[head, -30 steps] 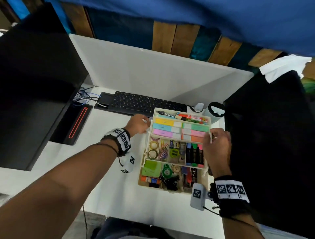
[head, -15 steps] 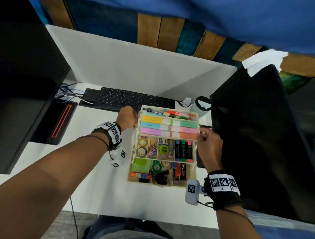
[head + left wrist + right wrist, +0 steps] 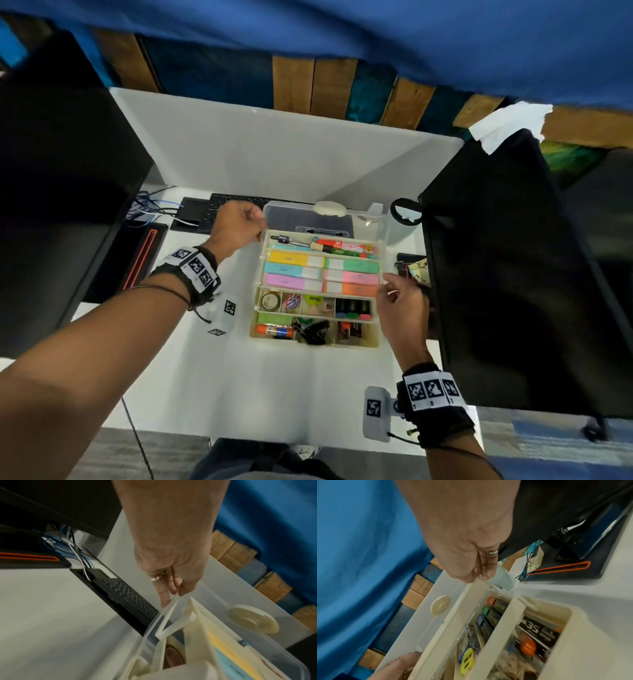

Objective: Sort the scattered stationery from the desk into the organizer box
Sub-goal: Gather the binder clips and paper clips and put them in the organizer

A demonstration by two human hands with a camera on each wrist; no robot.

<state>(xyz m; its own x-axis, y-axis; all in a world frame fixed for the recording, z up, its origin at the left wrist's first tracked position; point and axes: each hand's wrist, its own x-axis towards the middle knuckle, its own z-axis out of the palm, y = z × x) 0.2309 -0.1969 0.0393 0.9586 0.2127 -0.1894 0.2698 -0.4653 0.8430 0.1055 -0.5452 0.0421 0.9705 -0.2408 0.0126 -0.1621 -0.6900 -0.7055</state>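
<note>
The organizer box [image 3: 317,337] is set toward the desk's [image 3: 274,394] far right part, tiers fanned out and filled, clear lid [image 3: 322,219] raised. The left hand [image 3: 236,226] is pinched on a thin white support arm [image 3: 169,614] at the lid's left corner; the right hand [image 3: 400,301] is pinched on the top tray's [image 3: 322,274] right edge. If one side is folded faster, the linkage may bind, the tray tilt, and sticky-note pads [image 3: 294,258] slide out.

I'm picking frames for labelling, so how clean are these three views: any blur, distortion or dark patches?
Head view: sharp at the organizer box, wide-angle bending at the edges, both monitors pure black. Left wrist view: left hand fairly clear, the box contents below smeared. Right wrist view: right hand soft, the staple box print readable, foreground blurred.
</note>
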